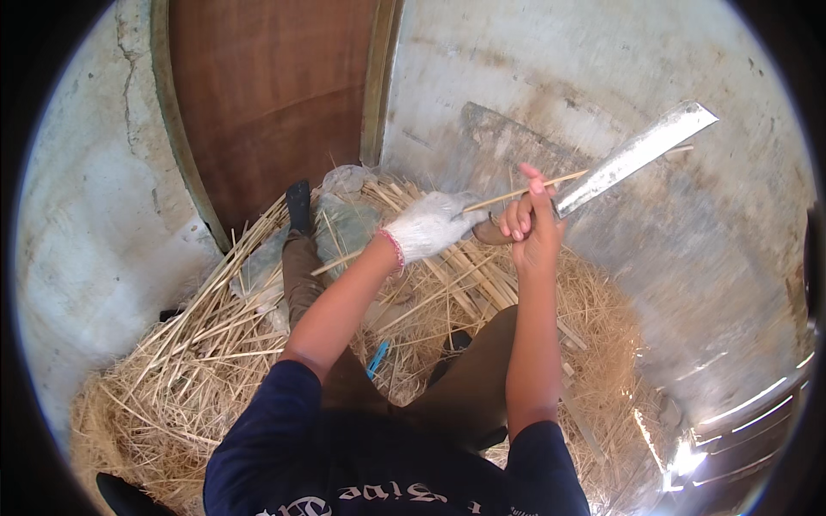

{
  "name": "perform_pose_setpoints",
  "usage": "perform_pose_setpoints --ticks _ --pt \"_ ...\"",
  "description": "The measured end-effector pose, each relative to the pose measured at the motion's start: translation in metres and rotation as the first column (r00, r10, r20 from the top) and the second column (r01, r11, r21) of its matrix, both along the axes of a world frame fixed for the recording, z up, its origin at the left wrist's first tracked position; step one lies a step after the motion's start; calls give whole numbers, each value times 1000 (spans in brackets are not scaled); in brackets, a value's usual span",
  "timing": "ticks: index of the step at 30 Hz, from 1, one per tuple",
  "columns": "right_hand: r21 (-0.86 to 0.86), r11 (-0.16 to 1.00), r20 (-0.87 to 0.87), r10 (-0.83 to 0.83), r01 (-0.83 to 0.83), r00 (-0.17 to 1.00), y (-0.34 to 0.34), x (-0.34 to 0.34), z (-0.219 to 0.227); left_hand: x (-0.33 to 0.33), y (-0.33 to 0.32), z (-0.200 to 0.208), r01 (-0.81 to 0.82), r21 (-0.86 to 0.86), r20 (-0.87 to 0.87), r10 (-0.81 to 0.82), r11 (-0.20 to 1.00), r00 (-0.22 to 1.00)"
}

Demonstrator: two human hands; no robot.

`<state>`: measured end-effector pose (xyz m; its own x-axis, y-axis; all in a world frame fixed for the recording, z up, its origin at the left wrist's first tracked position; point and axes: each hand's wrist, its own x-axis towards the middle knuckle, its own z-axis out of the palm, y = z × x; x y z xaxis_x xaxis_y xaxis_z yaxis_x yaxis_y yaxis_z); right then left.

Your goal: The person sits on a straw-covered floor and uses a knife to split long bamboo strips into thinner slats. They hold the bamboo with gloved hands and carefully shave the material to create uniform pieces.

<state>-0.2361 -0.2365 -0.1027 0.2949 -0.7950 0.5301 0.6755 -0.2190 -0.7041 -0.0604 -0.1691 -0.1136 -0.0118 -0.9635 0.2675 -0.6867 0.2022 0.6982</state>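
Stick (496,200) slants to about 2 o'clock from closed left hand (432,225); half-curled right hand (535,228) at 3 o'clock grips knife (635,159).

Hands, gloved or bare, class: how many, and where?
2: the left hand, in a white knitted glove, around a thin tan strip; the bare right hand, on a long, brown-handled steel knife.

Head-worn fisheye, facing down, close above left hand (433,226), right hand (539,234).
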Motion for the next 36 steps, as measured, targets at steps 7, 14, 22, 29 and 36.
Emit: perform_pose_setpoints --ticks 7,14,22,29,36 --pt "1 999 151 -47 47 987 -22 -31 -9 66 -27 -8 -322 -332 -679 12 886 734" --pt "178 984 225 -17 -24 974 -44 -33 -24 82 -23 -50 -497 -436 -808 -83 751 583" --pt "265 951 33 -174 159 984 -91 1 -58 65 -39 -72 -418 -292 -493 239 860 836" --pt "334 942 24 23 -29 999 -77 29 -52 79 -32 -78 -379 -362 13 411 851 911" --pt "269 963 -169 80 -32 982 -72 38 -72 98 -28 -98 -406 -180 43 419 896 907"
